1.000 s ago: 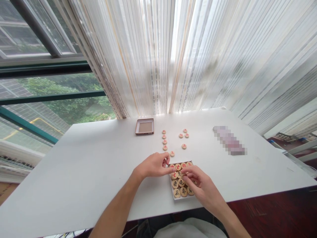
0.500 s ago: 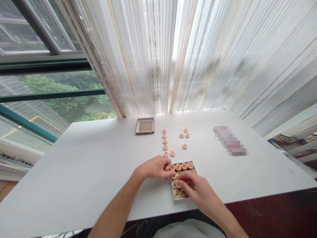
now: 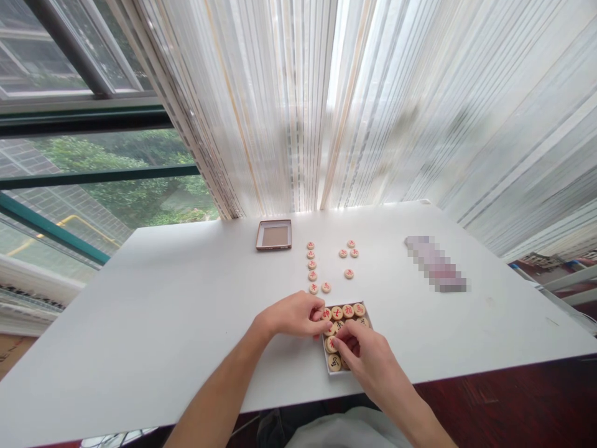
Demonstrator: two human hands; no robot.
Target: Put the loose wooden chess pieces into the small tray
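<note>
A small white box (image 3: 330, 371) near the table's front edge holds several round wooden chess pieces (image 3: 347, 310) marked in red and black. My left hand (image 3: 291, 315) rests at the box's left edge, fingers curled against it. My right hand (image 3: 366, 354) lies over the box's right half, its fingertips pinching at a piece inside; which piece is hidden. Beyond the box, several loose red-marked pieces (image 3: 311, 264) lie in a column, with a smaller cluster (image 3: 349, 253) to their right.
A brown box lid (image 3: 274, 234) lies further back on the white table (image 3: 163, 311). A blurred-out flat object (image 3: 436, 263) sits at the right. Striped curtains hang behind the table, with a window at the left.
My right hand has slid left and down over the box, covering more pieces. My left hand has settled against the box's left edge. A sixth loose piece has appeared at the column's foot.
</note>
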